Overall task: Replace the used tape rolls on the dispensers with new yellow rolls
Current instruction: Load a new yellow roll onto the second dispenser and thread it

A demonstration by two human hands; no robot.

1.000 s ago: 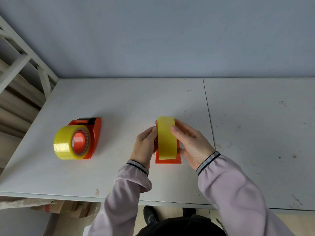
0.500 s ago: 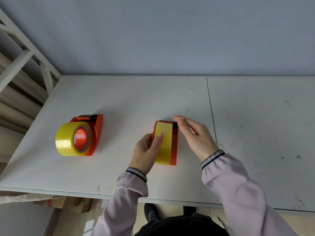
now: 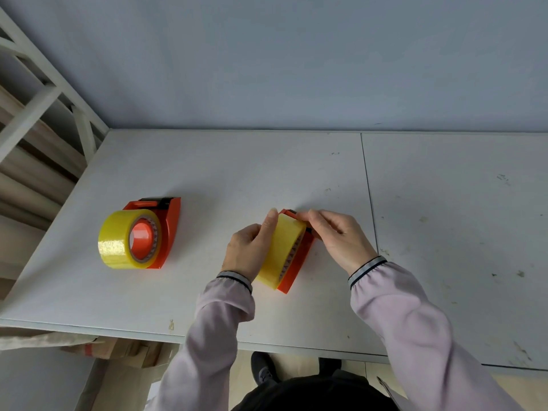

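Two orange tape dispensers lie on the white table (image 3: 207, 173). The left dispenser (image 3: 170, 229) carries a full yellow roll (image 3: 118, 241) on its orange hub and nobody touches it. The middle dispenser (image 3: 298, 265) holds a second yellow roll (image 3: 280, 250), tilted to the right. My left hand (image 3: 250, 247) grips this roll from its left side, index finger along the top edge. My right hand (image 3: 338, 235) pinches at the roll's far end by the dispenser's black cutter; whether it holds the tape's end is unclear.
A white metal frame (image 3: 44, 105) with cardboard tubes stands beyond the table's left edge. Cardboard boxes (image 3: 118, 351) sit on the floor under the front edge. A seam (image 3: 369, 197) splits the tabletop right of my hands. A grey wall closes the far side.
The middle dispenser and roll have tipped from upright onto a rightward slant. My right hand moved from the roll's side to the cutter end; my left hand stayed on the roll.
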